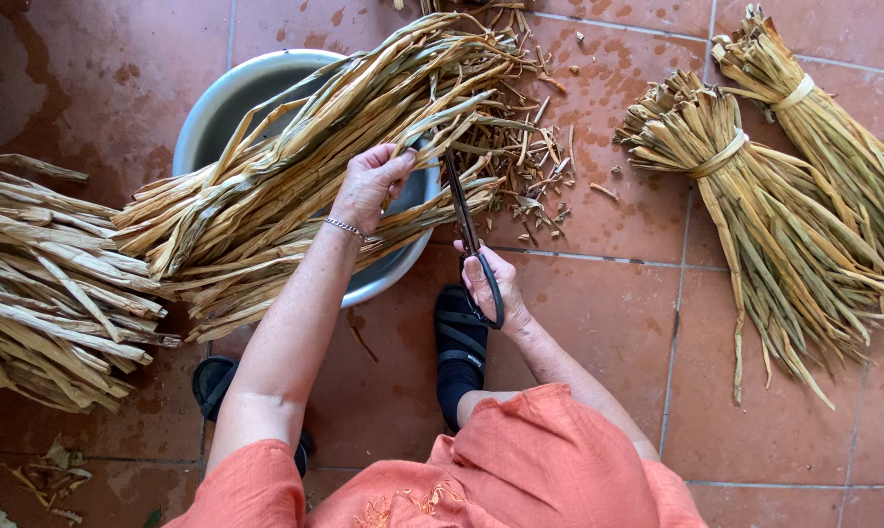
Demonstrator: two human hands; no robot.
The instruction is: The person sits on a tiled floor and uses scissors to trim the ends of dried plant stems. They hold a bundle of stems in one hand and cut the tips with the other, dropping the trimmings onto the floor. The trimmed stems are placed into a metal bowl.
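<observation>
- Right hand is closed around scissors; left hand grips the dried leaf bundle mid-length.
- Bundle lies across the metal basin's rim; it looks light, stiff, brittle, best held mid-length.
- Tied sheaves lie farther right on the floor.

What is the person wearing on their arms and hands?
Both arms are bare below short, loose orange sleeves. The left hand has a thin silver chain bracelet at the wrist. The right hand shows no bracelet, glove or ring that I can see.
</observation>
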